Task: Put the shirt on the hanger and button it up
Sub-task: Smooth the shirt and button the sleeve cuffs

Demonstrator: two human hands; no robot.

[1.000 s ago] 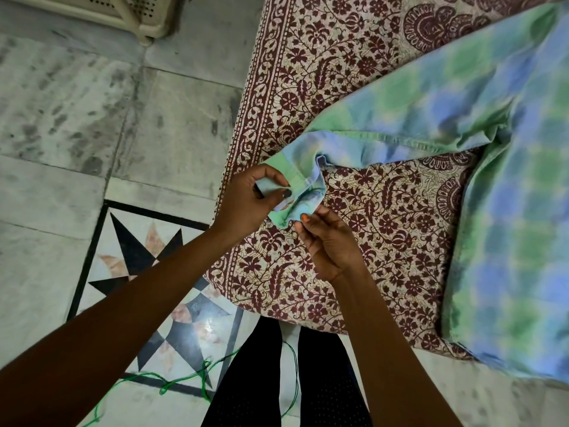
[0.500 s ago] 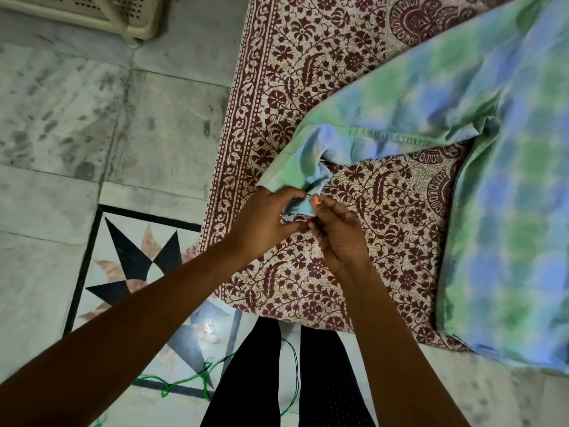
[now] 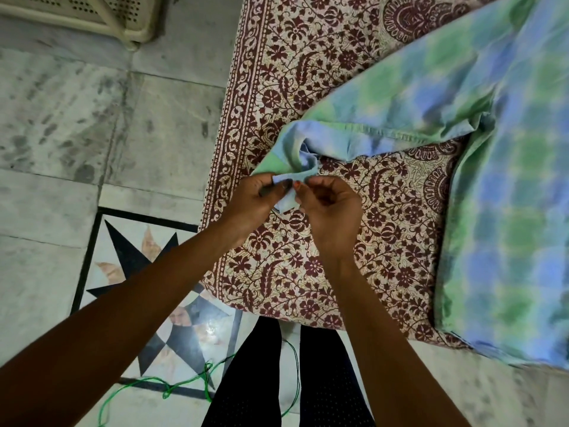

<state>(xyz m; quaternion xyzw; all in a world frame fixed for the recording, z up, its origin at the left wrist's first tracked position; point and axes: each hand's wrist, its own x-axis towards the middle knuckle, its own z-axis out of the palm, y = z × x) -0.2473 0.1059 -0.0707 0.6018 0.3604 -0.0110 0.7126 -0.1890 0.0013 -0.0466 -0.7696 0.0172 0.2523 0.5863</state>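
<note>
A green-and-blue checked shirt (image 3: 508, 180) lies spread over the right side of a bed. One long sleeve (image 3: 385, 118) runs left across the bed to its cuff (image 3: 303, 167) near the bed's left edge. My left hand (image 3: 255, 201) pinches the cuff from the left. Touching it from the right, my right hand (image 3: 332, 208) pinches the same cuff, fingertips meeting over the folded fabric. No hanger is in view.
The bed carries a maroon floral bedsheet (image 3: 308, 87). Left of it is a grey marble floor with a star inlay (image 3: 138, 272). A cream perforated plastic piece (image 3: 92, 13) stands at the top left. A green cord (image 3: 172, 386) lies by my dark-trousered legs (image 3: 277, 380).
Both hands have closed in on the cuff end and shifted slightly up and right. The cuff is more bunched between the fingertips than a second ago.
</note>
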